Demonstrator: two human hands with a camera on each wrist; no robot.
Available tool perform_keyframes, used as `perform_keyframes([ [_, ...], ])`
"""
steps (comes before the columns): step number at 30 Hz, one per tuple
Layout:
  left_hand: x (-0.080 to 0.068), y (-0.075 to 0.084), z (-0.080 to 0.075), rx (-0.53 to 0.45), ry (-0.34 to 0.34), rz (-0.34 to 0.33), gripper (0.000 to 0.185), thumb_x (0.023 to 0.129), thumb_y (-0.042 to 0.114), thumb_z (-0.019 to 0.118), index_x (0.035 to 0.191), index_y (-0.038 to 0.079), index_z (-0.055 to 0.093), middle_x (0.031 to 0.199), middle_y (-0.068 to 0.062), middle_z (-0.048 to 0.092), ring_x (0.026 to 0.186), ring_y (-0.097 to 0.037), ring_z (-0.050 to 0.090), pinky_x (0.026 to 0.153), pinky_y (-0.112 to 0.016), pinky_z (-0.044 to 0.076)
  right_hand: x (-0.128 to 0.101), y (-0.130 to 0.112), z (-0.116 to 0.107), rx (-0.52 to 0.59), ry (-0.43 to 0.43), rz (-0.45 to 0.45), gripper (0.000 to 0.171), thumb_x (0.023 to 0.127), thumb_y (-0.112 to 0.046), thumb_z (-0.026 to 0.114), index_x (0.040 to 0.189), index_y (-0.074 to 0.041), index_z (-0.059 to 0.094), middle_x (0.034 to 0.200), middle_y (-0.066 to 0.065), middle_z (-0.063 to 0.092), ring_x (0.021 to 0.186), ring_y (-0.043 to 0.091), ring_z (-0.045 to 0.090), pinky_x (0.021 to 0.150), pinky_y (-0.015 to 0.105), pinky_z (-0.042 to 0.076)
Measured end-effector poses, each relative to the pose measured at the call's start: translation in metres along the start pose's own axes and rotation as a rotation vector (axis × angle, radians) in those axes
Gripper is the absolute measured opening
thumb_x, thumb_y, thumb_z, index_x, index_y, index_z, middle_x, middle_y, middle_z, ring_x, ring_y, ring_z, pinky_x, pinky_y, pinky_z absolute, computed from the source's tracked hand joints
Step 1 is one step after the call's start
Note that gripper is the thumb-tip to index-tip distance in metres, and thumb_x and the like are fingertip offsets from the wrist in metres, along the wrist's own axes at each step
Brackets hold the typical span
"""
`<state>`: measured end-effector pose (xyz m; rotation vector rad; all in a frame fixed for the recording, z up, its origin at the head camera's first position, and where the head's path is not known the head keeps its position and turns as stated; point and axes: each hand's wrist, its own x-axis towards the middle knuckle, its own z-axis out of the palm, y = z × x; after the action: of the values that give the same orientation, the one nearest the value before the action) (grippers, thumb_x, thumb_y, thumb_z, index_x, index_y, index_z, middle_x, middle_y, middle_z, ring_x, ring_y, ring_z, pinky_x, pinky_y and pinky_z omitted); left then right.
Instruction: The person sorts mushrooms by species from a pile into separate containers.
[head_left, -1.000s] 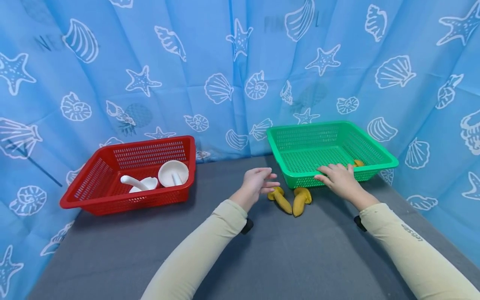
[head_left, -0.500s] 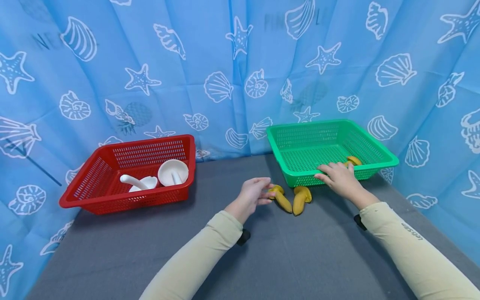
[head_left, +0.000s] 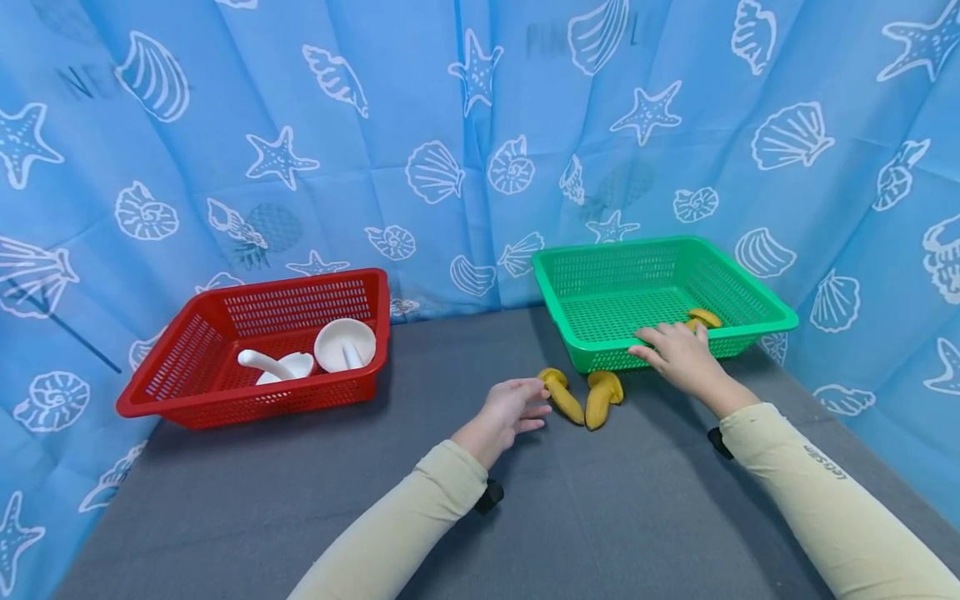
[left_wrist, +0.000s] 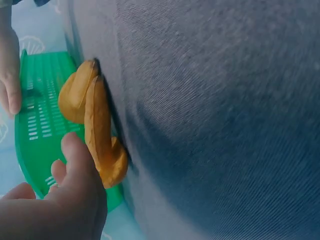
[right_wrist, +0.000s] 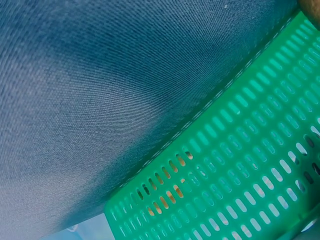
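Note:
Two yellow mushrooms with stubby stems lie close together on the grey cloth: a left mushroom (head_left: pixel 564 398) and a right mushroom (head_left: pixel 599 402). Beside the left one's cap is my left hand (head_left: pixel 512 410), its fingers loosely bent and holding nothing; contact is uncertain. The left wrist view has its thumb and fingers (left_wrist: pixel 75 175) in front of the mushrooms. My right hand (head_left: pixel 681 357) lies over the near rim of the green basket (head_left: pixel 558 310), fingers extended. Behind it, inside the basket, is another yellow mushroom (head_left: pixel 705 318), partly hidden. Its yellow shows through the slots in the right wrist view.
At the left stands a red basket (head_left: pixel 180 410) with a white bowl (head_left: pixel 334 339) and a white spoon (head_left: pixel 268 364) among its white pieces. A blue curtain (head_left: pixel 465 217) with white shell prints hangs behind the grey cloth-covered table (head_left: pixel 247 508).
My left hand has come down slightly beside the left mushroom. In the green basket, the mushroom has shifted up and left and shows more. My right hand has stayed at the rim.

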<state>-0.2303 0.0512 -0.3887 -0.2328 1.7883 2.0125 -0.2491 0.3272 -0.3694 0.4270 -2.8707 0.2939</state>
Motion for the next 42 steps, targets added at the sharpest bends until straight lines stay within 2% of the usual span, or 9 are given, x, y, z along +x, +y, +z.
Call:
perform_keyframes([
  [8, 0.003, -0.008, 0.004, -0.009, 0.011, -0.011, 0.035, 0.097, 0.010, 0.059, 0.131, -0.001, 0.057, 0.115, -0.015, 0.066, 0.103, -0.031, 0.065, 0.086, -0.039, 0.054, 0.000, 0.001, 0.000, -0.005, 0.005, -0.001, 0.040, 0.099, -0.028, 0.057, 0.126, 0.001, 0.058, 0.119, 0.028, 0.058, 0.108, 0.048, 0.049, 0.094, 0.074, 0.020],
  [13, 0.007, -0.013, 0.007, -0.008, 0.010, -0.052, 0.039, 0.096, 0.007, 0.060, 0.134, -0.002, 0.053, 0.119, -0.018, 0.064, 0.105, -0.032, 0.065, 0.087, -0.039, 0.053, 0.000, 0.000, 0.000, -0.005, 0.003, 0.001, 0.041, 0.099, -0.030, 0.055, 0.126, 0.001, 0.058, 0.120, 0.028, 0.058, 0.110, 0.048, 0.049, 0.094, 0.074, 0.019],
  [21, 0.015, -0.018, 0.016, -0.005, 0.017, -0.097, 0.048, 0.095, 0.006, 0.062, 0.140, -0.003, 0.046, 0.125, -0.019, 0.062, 0.099, -0.030, 0.067, 0.083, -0.038, 0.055, 0.001, 0.001, 0.000, -0.005, 0.003, 0.003, 0.040, 0.099, -0.029, 0.056, 0.126, 0.000, 0.057, 0.120, 0.027, 0.058, 0.108, 0.047, 0.049, 0.094, 0.072, 0.020],
  [26, 0.020, -0.020, 0.022, -0.008, 0.030, -0.114, 0.051, 0.095, 0.005, 0.062, 0.142, -0.002, 0.044, 0.125, -0.018, 0.062, 0.094, -0.029, 0.069, 0.075, -0.035, 0.057, 0.001, 0.001, 0.000, -0.007, -0.002, 0.004, 0.040, 0.098, -0.028, 0.058, 0.126, 0.000, 0.057, 0.120, 0.027, 0.058, 0.109, 0.048, 0.049, 0.094, 0.074, 0.019],
  [30, 0.023, -0.020, 0.027, 0.013, 0.069, -0.122, 0.049, 0.095, 0.006, 0.062, 0.140, 0.000, 0.046, 0.126, -0.017, 0.062, 0.089, -0.028, 0.071, 0.064, -0.030, 0.058, 0.002, 0.001, 0.001, -0.008, 0.002, 0.002, 0.040, 0.098, -0.028, 0.058, 0.126, 0.000, 0.058, 0.119, 0.027, 0.058, 0.107, 0.047, 0.049, 0.093, 0.072, 0.021],
  [36, 0.027, -0.017, 0.037, 0.075, 0.184, -0.139, 0.040, 0.092, 0.009, 0.067, 0.130, 0.006, 0.057, 0.115, -0.011, 0.067, 0.058, -0.017, 0.067, 0.045, -0.025, 0.048, 0.002, 0.000, 0.000, -0.013, 0.006, 0.002, 0.040, 0.098, -0.029, 0.057, 0.125, 0.000, 0.058, 0.119, 0.026, 0.058, 0.106, 0.046, 0.050, 0.092, 0.071, 0.022],
  [39, 0.030, -0.017, 0.041, 0.088, 0.222, -0.151, 0.035, 0.090, 0.007, 0.069, 0.124, 0.008, 0.060, 0.110, -0.009, 0.068, 0.051, -0.015, 0.063, 0.043, -0.025, 0.048, 0.002, 0.000, 0.000, -0.014, 0.004, 0.003, 0.039, 0.098, -0.029, 0.058, 0.125, 0.000, 0.058, 0.119, 0.027, 0.058, 0.107, 0.046, 0.050, 0.093, 0.072, 0.021],
  [40, 0.038, -0.021, 0.041, 0.079, 0.221, -0.150, 0.034, 0.089, 0.006, 0.070, 0.121, 0.008, 0.061, 0.107, -0.010, 0.069, 0.049, -0.015, 0.062, 0.041, -0.026, 0.047, 0.002, 0.000, 0.000, -0.014, 0.003, 0.004, 0.039, 0.098, -0.028, 0.058, 0.125, 0.000, 0.058, 0.119, 0.027, 0.058, 0.107, 0.046, 0.050, 0.093, 0.072, 0.021],
  [42, 0.039, -0.021, 0.041, 0.084, 0.222, -0.152, 0.032, 0.088, 0.005, 0.070, 0.118, 0.008, 0.061, 0.105, -0.010, 0.069, 0.053, -0.019, 0.066, 0.042, -0.028, 0.049, 0.002, 0.000, 0.000, -0.013, 0.001, 0.006, 0.039, 0.098, -0.028, 0.058, 0.125, 0.000, 0.058, 0.119, 0.027, 0.058, 0.107, 0.046, 0.049, 0.093, 0.072, 0.021],
])
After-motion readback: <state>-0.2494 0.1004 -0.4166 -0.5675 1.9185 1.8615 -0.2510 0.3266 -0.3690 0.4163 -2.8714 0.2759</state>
